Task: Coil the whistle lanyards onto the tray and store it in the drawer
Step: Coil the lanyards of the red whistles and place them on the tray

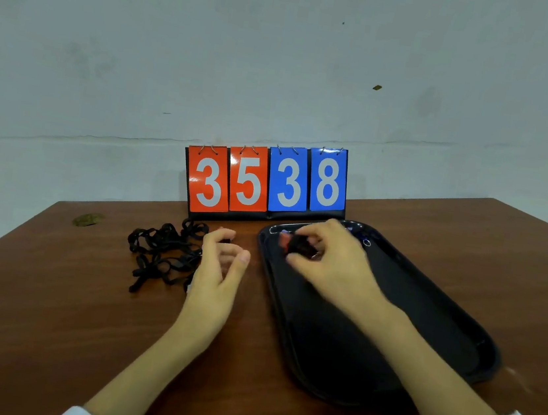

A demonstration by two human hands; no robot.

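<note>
We were, by our reading, in the coiling step: our right hand (332,256) hovered over the far end of the black tray (425,315), fingers pinched round a small dark bundle (300,246) with a reddish bit showing at its left, which we took to be a coiled lanyard with its whistle being set down. Another small item with a ring (366,242) lay on the tray's far corner just beyond that hand, too blurred to name. Our left hand (220,269) held nothing, its fingers loosely curled and parted, poised above the desk (45,317) just beside the tangle of black lanyards (164,249) that lay left of the tray, in front of the flip scoreboard (265,180) reading 35 and 38. Most of the tray was bare. The next move, we judged, called for letting the bundle go without its loops springing open, then teasing a single strap out of the tangle, which looked knotted enough to drag its neighbours along. No drawer was in view
</note>
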